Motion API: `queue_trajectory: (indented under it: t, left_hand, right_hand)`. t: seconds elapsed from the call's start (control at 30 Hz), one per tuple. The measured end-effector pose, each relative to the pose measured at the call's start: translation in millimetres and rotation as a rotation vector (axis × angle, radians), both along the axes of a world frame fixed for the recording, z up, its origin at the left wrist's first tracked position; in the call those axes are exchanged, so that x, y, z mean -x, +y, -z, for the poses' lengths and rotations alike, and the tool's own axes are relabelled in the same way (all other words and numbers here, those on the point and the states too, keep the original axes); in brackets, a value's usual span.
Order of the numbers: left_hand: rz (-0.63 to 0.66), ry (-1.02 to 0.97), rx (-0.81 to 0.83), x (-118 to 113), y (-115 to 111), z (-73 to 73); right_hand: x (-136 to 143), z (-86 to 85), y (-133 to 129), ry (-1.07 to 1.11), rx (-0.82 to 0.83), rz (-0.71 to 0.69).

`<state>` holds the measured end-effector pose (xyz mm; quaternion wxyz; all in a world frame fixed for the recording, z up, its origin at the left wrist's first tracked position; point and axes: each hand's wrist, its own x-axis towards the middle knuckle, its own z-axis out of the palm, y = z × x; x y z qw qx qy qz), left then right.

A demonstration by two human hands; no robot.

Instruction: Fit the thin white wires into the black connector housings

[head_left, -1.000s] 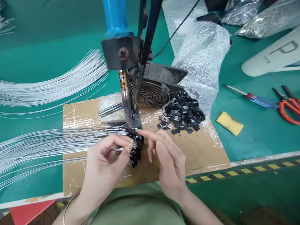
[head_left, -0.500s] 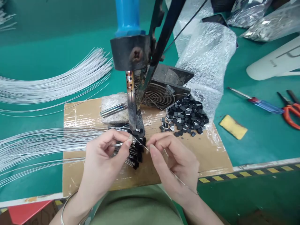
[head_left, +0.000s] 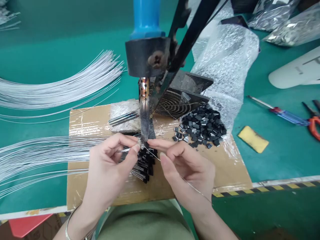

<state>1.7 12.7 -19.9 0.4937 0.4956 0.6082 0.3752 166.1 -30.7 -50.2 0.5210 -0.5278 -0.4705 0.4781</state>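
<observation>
My left hand [head_left: 110,166] is closed, thumb and forefinger pinching the end of a white wire [head_left: 124,151] right at the soldering iron's tip [head_left: 144,128]; the small part at its end is mostly hidden. Opposite it, my right hand [head_left: 190,170] grips a thin strand of solder wire [head_left: 154,155], which runs from the tip through the fingers and back over the wrist. The right forefinger reaches up close beside the tip. Just below lie several wires with black connectors [head_left: 146,165], partly covered by my left hand.
The blue-handled iron [head_left: 146,20] stands in a black bracket over a cardboard sheet [head_left: 225,170]. Loose black connectors [head_left: 202,126] are heaped at right, near a yellow sponge [head_left: 253,139], screwdriver [head_left: 280,111] and red-handled pliers [head_left: 314,126]. A white wire bundle [head_left: 75,86] lies at left.
My right hand's forefinger has moved left and up, close to the iron tip. The left hand keeps its pinch. The whole view has shifted slightly, putting the bench things further right.
</observation>
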Motion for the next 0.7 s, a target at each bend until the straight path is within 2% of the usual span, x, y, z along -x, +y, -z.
queue_trajectory:
  t: [0.2,0.7]
  left_hand:
    - [0.002,-0.01,-0.008,-0.4,3.5,-1.4]
    - [-0.019,0.022,-0.014,-2.3,4.0,-10.5]
  right_hand:
    - [2.5,-2.3,4.2,0.098,0.027,0.023]
    - [5.0,-3.9,4.5,0.143,-0.022,0.051]
